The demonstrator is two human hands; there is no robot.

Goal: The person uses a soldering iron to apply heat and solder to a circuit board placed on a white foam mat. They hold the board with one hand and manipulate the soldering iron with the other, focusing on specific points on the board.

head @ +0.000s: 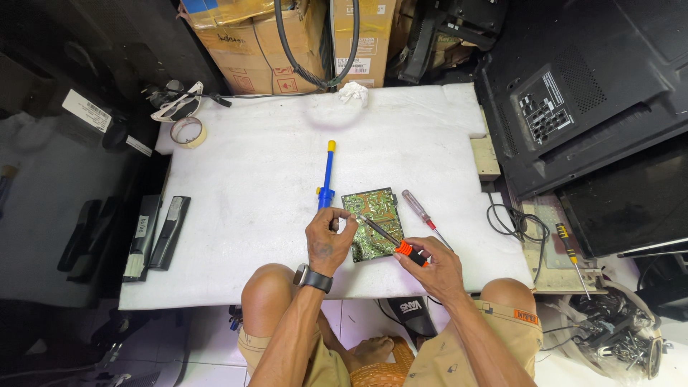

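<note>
White foam padding (272, 165) is covering the bench, with a green circuit board (373, 222) lying near its front edge. Work looks midway: the right hand (436, 266) is clamping an orange-handled soldering iron (390, 240) onto the board, while the left hand (328, 240), fingers pinched together, is steadying its left edge just below a blue desoldering pump (327, 175).

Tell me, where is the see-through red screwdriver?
In the head view, the red screwdriver lies on the white foam sheet, just right of the green circuit board, above the right hand.

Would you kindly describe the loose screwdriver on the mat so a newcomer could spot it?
On the white foam mat, find the green circuit board near the front edge. Just right of it lies the screwdriver, untouched, with a clear red-tinted handle, unlike the orange-collared tool in the right hand.
</note>
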